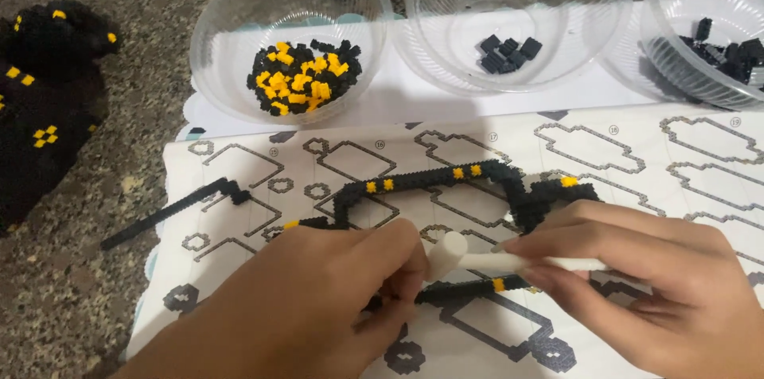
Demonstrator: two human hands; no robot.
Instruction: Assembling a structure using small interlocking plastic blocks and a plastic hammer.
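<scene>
Left hand [318, 307] fingers pinch the black brick strip [465, 290] steady on the sheet [637, 164]; right hand [637, 275] fingers grip a white hammer [477, 256] over it.

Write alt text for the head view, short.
Two bare hands work on a black-and-yellow brick frame lying on a printed instruction sheet: the right hand holds a small white hammer, the left hand pinches the frame's lower edge. Three clear bowls of small bricks stand behind.

The looped frame of small plastic bricks [446, 180] is black with yellow spots, while the small plastic hammer [477, 256] looks white.
</scene>
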